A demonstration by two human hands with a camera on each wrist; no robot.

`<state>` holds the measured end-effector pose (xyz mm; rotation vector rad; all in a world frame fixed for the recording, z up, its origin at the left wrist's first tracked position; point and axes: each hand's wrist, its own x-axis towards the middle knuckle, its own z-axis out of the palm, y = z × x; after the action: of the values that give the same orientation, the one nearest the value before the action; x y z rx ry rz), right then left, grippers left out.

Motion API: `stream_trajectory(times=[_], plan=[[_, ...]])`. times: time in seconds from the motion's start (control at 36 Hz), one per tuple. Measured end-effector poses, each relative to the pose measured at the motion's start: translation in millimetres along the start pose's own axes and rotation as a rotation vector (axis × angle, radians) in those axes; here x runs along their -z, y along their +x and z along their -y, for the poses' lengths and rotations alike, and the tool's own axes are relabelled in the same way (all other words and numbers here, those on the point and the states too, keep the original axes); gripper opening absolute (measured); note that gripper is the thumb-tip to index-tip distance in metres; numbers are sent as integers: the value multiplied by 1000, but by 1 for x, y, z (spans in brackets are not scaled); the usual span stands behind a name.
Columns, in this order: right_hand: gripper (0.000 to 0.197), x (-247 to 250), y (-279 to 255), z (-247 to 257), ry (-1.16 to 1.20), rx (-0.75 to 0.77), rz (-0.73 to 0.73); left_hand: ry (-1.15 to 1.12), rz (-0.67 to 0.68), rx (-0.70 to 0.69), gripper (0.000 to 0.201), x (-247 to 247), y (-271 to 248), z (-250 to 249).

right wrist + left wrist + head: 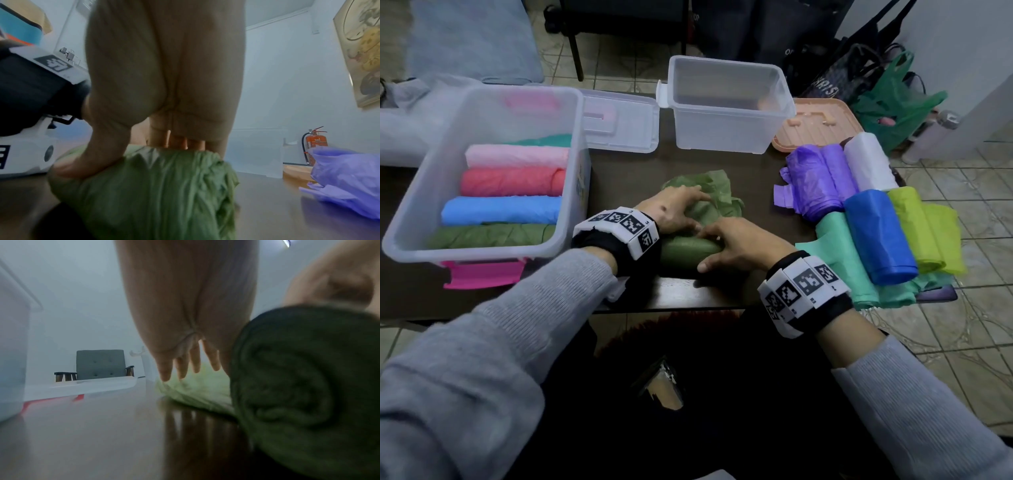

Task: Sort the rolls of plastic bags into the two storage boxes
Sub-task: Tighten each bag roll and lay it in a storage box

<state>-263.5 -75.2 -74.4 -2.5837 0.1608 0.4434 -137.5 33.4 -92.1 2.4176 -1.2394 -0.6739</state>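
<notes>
Two hands work one olive-green roll (690,251) on the dark table (626,171), just right of the near storage box (482,246). That box already holds five rolls lying side by side: teal, pink, red, blue and green. The far storage box (729,106), beyond the olive-green roll, looks empty.

The step in hand appears to be rolling up the loose tail (709,192) of this roll, which spreads crumpled toward the far storage box, before it is sorted. The next move likely calls for winding that tail snug, then closing a grip round the roll and lifting it into a box without letting it unwind.

The left hand (673,210) lies palm down beyond the roll, its fingers straight and slightly spread, pressing the tail flat; the left wrist view shows their tips on the thin plastic. The right hand (739,245) rests over the roll's right end, fingers extended across the top and the thumb pressing its near side, as the right wrist view shows. Both wrists sit low, close to the table.

Right of the olive-green roll wait purple, white, blue, lime and mint rolls (873,212).
</notes>
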Motion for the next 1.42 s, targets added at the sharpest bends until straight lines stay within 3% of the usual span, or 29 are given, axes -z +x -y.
stream_trajectory(times=[0.14, 0.25, 0.44, 0.58, 0.67, 0.75, 0.83, 1.0, 1.14, 1.19, 1.25, 1.33, 1.42], plan=[[52, 7, 7, -6, 60, -42, -26, -65, -229, 37, 25, 10, -13, -10], [42, 12, 13, -11, 75, -43, 10, -174, -208, 73, 15, 16, -31, -16], [24, 11, 23, -16, 47, -48, 16, -131, -36, 82, 41, 14, -43, -13], [40, 6, 29, -19, -40, -89, -40, -48, 20, 73, 75, 4, -40, -9], [41, 4, 28, -14, -54, -99, -206, -46, -8, 96, 74, -1, -37, -6], [24, 0, 24, -4, -123, -48, -279, -53, -7, 120, 65, 1, -34, -5], [27, -11, 16, 5, -186, -25, -334, -25, 16, 128, 61, 5, -30, -6], [59, -28, -7, 11, -317, -22, -227, 24, 185, 181, 58, 15, -29, -10], [57, -30, -10, 10, -321, -21, -192, 27, 290, 162, 52, 16, -34, -13], [56, -24, -7, 9, -273, -28, -136, 16, 254, 157, 54, 15, -36, -13], [55, -15, -3, 9, -222, -41, -69, -7, 136, 148, 61, 14, -39, -12], [48, 1, 2, 8, -136, -53, 37, -33, -7, 101, 47, 12, -42, -10], [45, 13, 8, 4, -59, -99, 133, -18, -22, 92, 44, 10, -43, -9]])
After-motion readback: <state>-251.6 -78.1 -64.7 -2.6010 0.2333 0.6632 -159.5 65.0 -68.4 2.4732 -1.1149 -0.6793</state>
